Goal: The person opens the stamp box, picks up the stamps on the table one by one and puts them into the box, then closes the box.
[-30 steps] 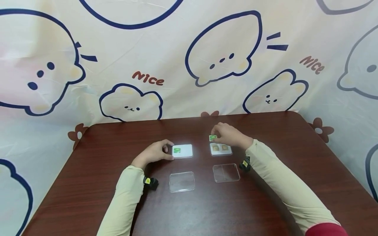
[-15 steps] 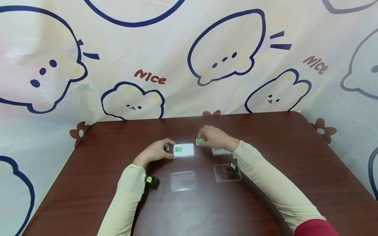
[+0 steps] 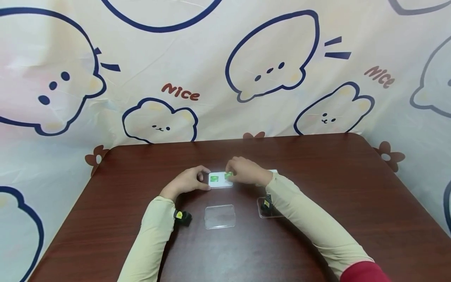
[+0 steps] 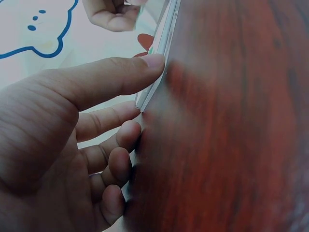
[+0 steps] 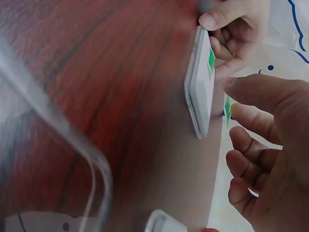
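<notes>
A flat white case [image 3: 221, 185] lies on the table, with one small green stamp [image 3: 214, 179] on its left half. My left hand [image 3: 186, 182] holds the case by its left end, thumb and index finger on its edges. Above the right half, my right hand [image 3: 247, 171] pinches a second green stamp [image 5: 228, 110] between thumb and index finger. In the right wrist view this stamp is apart from the white case [image 5: 199, 92]. The other fingers of my right hand are bent and hold nothing.
A clear lid [image 3: 220, 216] lies nearer on the dark wooden table [image 3: 208, 254]. Another clear lid [image 3: 261, 212] is partly covered by the right wrist camera. Behind the right forearm, a second white case [image 3: 273, 171] is mostly hidden. A printed cloth [image 3: 211, 78] hangs beyond the table.
My right hand has carried the green stamp leftward, from above the second case to above the right half of the left one. My left hand has stayed on its case.
</notes>
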`<state>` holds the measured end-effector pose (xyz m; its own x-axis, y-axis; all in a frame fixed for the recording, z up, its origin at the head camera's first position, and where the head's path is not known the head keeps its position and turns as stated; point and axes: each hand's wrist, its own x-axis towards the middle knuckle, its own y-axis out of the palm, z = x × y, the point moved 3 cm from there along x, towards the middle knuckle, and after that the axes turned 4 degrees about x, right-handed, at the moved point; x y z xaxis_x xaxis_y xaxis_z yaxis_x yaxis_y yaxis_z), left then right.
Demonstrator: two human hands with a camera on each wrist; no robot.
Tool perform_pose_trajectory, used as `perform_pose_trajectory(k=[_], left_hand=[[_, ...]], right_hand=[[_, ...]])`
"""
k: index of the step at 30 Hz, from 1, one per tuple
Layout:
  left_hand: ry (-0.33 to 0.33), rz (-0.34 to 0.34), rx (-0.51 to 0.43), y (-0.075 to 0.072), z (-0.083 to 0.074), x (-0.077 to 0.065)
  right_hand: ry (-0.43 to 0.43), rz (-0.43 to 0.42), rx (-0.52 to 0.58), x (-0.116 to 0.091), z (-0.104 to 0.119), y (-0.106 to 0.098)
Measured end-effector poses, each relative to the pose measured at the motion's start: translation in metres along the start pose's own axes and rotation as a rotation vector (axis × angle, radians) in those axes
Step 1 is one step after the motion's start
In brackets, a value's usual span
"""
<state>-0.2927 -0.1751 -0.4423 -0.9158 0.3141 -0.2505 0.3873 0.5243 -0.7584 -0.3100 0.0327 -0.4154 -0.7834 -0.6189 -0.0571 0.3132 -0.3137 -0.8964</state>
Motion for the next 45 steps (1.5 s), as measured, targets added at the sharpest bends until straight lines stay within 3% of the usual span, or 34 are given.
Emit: perform_pose_trajectory(k=[14, 30, 37, 45], left_hand=[[0.003, -0.003, 0.004, 0.0, 0.002, 0.001], [0.002, 0.0, 0.009, -0.001, 0.0, -0.001], [0.015, 0.004, 0.008, 0.001, -0.001, 0.001], [0.022, 0.0, 0.003, 0.001, 0.001, 0.002]], right_hand=[[0.053, 0.018, 0.0, 0.011, -0.001, 0.016], [0.046, 0.007, -0.038, 0.01, 0.001, 0.016], [0.019, -0.005, -0.065, -0.007, 0.004, 0.01], [-0.079, 0.154, 0.112, -0.037, 0.017, 0.015]])
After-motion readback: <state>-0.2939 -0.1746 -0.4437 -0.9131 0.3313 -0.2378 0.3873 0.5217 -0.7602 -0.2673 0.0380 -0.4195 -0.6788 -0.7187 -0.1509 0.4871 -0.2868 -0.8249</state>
